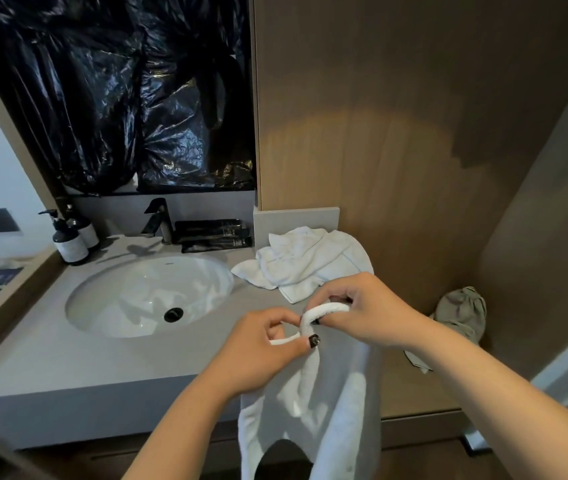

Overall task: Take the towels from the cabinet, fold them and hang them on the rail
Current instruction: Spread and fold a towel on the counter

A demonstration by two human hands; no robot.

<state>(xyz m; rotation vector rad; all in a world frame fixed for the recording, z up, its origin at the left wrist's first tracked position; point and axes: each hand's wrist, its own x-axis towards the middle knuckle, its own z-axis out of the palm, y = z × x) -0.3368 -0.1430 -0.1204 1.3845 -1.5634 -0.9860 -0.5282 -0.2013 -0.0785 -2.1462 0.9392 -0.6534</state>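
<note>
Now holding one white towel (313, 403) up in front of the counter (50, 362), top edge bunched between both hands so the rest hangs free below and I can find the corners for a fold. Left hand (265, 344) pinches the edge with thumb and curled fingers; right hand (355, 306) has its fingers hooked round the rolled hem just beside it, both closed firmly on cloth. So the towel lies at and below the grip, draping past the counter's front edge. A second towel (306, 261), crumpled, waits on the counter right of the sink (150, 292), against the wood panel (396, 133). No rail in view; can't tell where it is. Grey cloth (462, 313) sits lower right.
</note>
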